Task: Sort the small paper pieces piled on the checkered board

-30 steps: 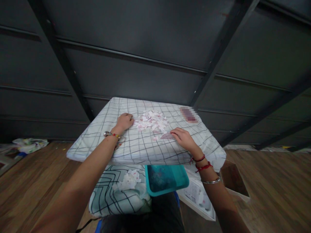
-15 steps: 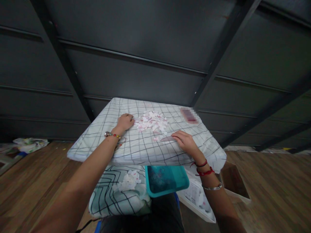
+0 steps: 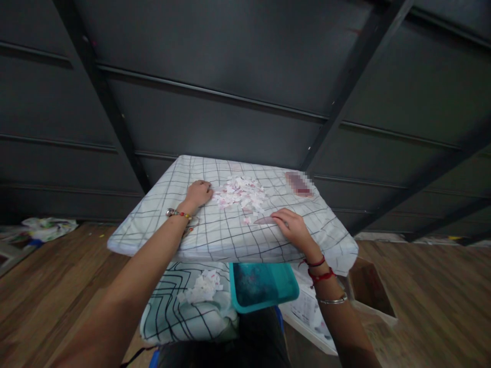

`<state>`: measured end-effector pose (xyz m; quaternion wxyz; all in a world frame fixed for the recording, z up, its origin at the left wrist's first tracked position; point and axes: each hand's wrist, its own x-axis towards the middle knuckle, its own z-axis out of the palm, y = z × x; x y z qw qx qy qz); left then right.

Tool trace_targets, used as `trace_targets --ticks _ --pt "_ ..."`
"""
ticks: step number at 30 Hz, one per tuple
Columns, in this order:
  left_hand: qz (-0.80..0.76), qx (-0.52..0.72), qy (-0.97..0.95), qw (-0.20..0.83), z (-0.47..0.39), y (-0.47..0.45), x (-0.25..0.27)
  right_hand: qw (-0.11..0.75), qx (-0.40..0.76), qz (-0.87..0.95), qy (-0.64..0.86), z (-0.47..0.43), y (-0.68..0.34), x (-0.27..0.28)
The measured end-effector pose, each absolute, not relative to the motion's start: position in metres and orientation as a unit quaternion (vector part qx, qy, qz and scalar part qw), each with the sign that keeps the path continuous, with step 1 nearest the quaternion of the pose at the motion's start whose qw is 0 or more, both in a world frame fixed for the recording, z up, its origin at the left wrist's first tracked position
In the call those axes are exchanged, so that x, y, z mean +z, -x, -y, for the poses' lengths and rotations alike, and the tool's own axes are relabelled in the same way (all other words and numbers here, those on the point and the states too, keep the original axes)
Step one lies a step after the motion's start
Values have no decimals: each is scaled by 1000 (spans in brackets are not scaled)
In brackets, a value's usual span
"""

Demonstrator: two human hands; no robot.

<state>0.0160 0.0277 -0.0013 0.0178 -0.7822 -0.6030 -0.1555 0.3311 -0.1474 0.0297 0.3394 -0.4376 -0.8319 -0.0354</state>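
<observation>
On the checked white cloth (image 3: 215, 240) covering the table lies a loose heap of small white paper scraps (image 3: 241, 193) with pinkish marks. My left hand (image 3: 199, 193) rests at the heap's left edge, fingers lying on the cloth, with nothing visible in them. In my right hand (image 3: 291, 225), to the right and nearer to me, the fingers close on a thin, pale, pointed blade-like strip (image 3: 264, 220). Its tip points left, beside a few stray scraps (image 3: 246, 221) in front of the heap. I cannot make out exactly what the strip is.
Below the table edge, a teal plastic tray (image 3: 264, 304) sits near my lap, beside a folded patterned cloth (image 3: 184, 322) bearing more scraps (image 3: 207, 286). An open box (image 3: 370, 291) stands on the floor at right. A dark panelled wall (image 3: 230, 128) rises behind the table.
The view has shifted very slightly. Both hands keep nearly the same places, and the pale strip stays in my right hand.
</observation>
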Motion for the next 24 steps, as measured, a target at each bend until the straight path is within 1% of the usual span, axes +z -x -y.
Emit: trace_targets --ticks 3,6,10,16,22,24 --pt "608 -146 780 22 -28 -16 -2 306 -41 840 447 147 -333 30" --pt "614 -139 777 18 -28 -17 -1 327 -59 819 468 144 -334 29" --pt "614 -141 776 18 -27 -17 0 367 -46 809 458 148 -331 33" --pt "605 -150 781 18 -30 -15 -3 304 -28 849 433 153 -327 34" --pt "607 -151 780 14 -29 -15 -3 346 -53 819 454 150 -321 30" --pt "606 -151 781 14 -28 -16 -1 335 -49 826 451 150 -320 30"
